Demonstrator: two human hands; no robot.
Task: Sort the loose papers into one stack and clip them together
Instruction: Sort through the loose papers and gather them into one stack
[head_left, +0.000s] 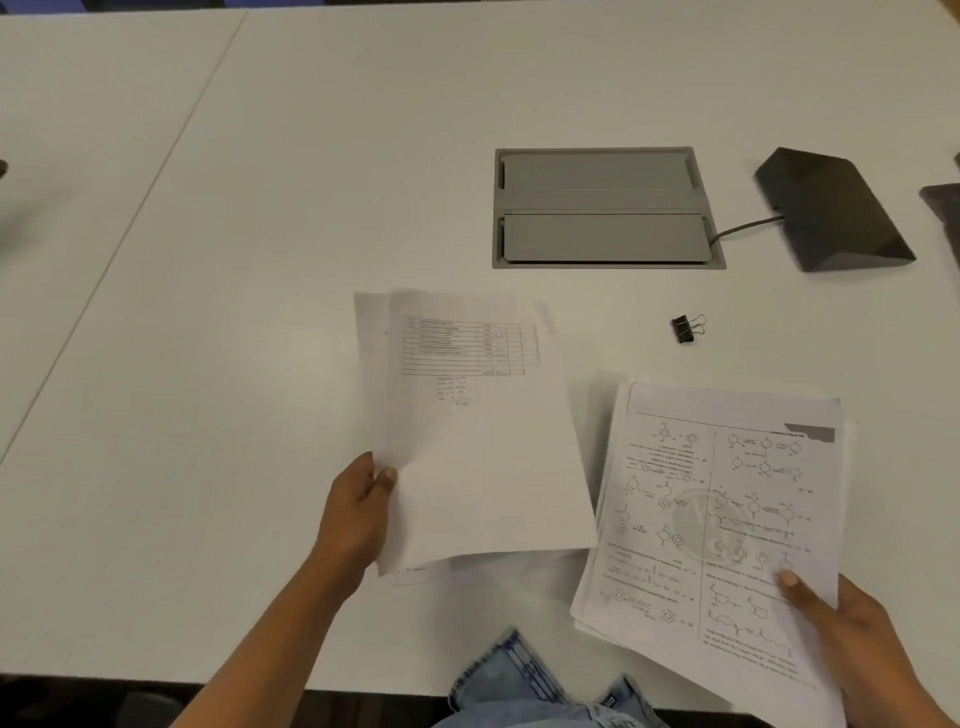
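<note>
My left hand (358, 512) grips the left edge of a few white sheets (478, 447), the top one carrying a printed table, held just above the white table (260, 260). My right hand (852, 644) holds a thicker stack of printed chemistry pages (727, 519) by its near right corner, thumb on top. The two bundles sit side by side, nearly touching at the middle. A black binder clip (684, 329) lies alone on the table beyond the right stack, untouched.
A grey cable hatch (602, 208) is set into the table behind the papers. A dark wedge-shaped device (831, 213) with a cable sits at the far right. The table's near edge runs just under my arms, with my jeans (524, 680) below it.
</note>
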